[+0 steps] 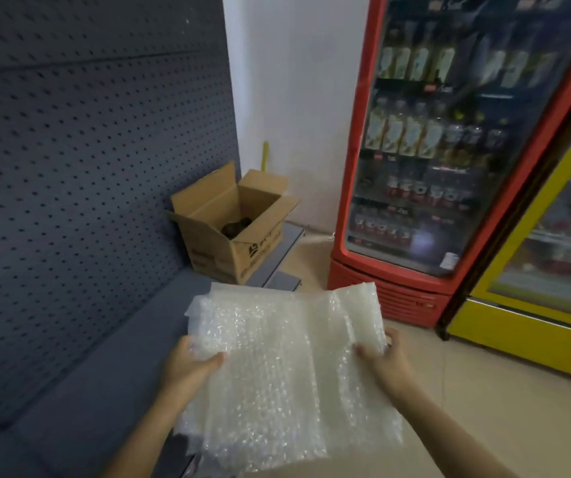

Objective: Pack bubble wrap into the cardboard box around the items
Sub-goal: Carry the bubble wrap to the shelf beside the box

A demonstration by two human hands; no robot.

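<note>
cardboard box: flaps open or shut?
Open. The cardboard box has all its top flaps standing up or splayed outward, and a dark item shows inside on the bottom. No bubble wrap in it yet.

Shop: stocked drinks fridge [456, 132], pegboard shelving [87, 150]

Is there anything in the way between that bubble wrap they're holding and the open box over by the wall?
Nothing visible blocks it. Both hands, left and right, hold the bubble wrap in front of the cardboard box, which sits on the grey shelf with its flaps open. A dark item lies inside.
</note>
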